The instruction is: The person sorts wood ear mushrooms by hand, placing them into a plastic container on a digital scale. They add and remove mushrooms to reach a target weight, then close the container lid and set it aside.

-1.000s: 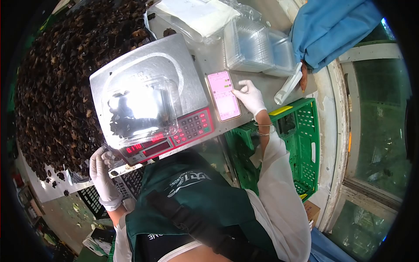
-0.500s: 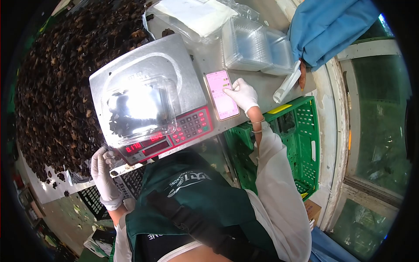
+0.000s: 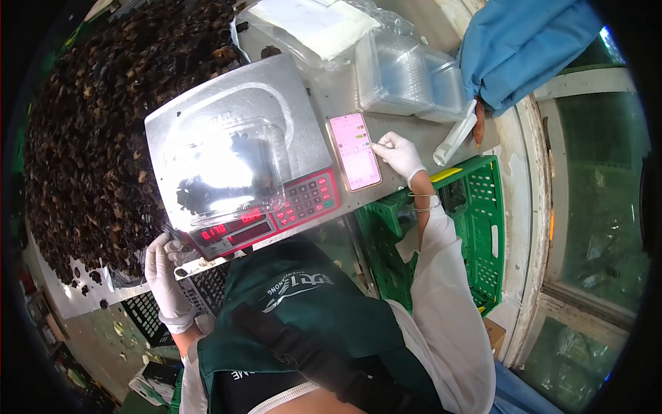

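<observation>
On the steel scale (image 3: 307, 131) lies a clear plastic box (image 3: 231, 172) with dark, wrinkled pieces inside, partly lost in glare. The scale's red display (image 3: 227, 231) is lit. My left hand (image 3: 164, 272), in a white glove, is at the scale's near left corner, fingers bent and apart with nothing visible in them. To the right of the scale, a phone (image 3: 355, 152) lies flat with a pink-white screen. My gloved right hand (image 3: 400, 155) is just beside the phone's right edge, fingers curled together; I see nothing in them.
A large heap of dark, dried-looking pieces (image 3: 96, 138) covers the left side. Stacked clear boxes (image 3: 393, 76) stand at the back right, near plastic film and white sheets (image 3: 317, 27). A green crate (image 3: 486, 228) sits below right; blue cloth (image 3: 517, 48) hangs above.
My right hand has drawn back to the right, from over the phone screen to the phone's edge. My left hand stays by the scale's corner.
</observation>
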Demonstrator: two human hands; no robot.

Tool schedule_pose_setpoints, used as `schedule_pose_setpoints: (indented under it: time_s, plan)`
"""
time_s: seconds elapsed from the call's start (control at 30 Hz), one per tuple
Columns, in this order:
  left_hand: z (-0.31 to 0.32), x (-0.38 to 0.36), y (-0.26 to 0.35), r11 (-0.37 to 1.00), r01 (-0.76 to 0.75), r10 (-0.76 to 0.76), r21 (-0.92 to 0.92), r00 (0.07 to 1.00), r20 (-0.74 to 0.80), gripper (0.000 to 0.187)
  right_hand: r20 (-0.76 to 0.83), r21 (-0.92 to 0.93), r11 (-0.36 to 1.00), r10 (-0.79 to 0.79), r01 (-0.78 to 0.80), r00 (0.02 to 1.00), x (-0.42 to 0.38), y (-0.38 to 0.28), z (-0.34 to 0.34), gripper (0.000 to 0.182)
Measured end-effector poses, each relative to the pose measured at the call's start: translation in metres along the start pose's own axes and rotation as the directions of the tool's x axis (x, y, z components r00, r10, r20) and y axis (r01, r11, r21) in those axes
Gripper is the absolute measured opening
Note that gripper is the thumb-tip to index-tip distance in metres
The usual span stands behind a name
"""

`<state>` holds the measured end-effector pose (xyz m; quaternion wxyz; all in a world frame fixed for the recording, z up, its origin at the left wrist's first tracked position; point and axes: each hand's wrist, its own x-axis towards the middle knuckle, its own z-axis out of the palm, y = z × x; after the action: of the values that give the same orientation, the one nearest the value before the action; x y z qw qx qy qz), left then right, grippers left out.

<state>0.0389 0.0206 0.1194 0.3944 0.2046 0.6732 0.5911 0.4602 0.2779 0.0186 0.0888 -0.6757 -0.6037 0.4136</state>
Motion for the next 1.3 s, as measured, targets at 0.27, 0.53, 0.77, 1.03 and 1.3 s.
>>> schedule_pose_setpoints:
  time_s: [0.27, 0.53, 0.77, 1.03, 1.3]
  plan:
    - [0.006, 0.001, 0.005, 1.000, 0.008, -0.008, -0.014, 1.000, 0.018, 0.027, -0.126, -0.192, 0.981, 0.003, -0.027, 0.992, -0.008, -0.036, 0.006, 0.044]
    - [0.001, 0.001, 0.002, 1.000, 0.009, -0.009, 0.021, 1.000, -0.010, 0.027, -0.023, -0.093, 0.996, -0.019, 0.017, 1.000, -0.007, -0.010, -0.005, 0.034]
    - [0.007, 0.005, 0.004, 1.000, 0.026, -0.026, 0.008, 1.000, 0.013, 0.027, -0.057, -0.178, 0.984, 0.002, -0.012, 0.998, -0.006, -0.025, 0.001, 0.043]
    - [0.010, 0.004, 0.009, 0.999, 0.023, -0.023, 0.038, 1.000, 0.005, 0.027, -0.103, -0.352, 0.934, 0.026, -0.061, 0.994, -0.006, -0.046, 0.012, 0.047]
    - [0.002, 0.004, 0.005, 1.000, 0.009, -0.009, 0.014, 1.000, 0.008, 0.027, -0.013, -0.315, 0.949, 0.009, -0.013, 1.000, -0.029, -0.036, 0.007, 0.049]
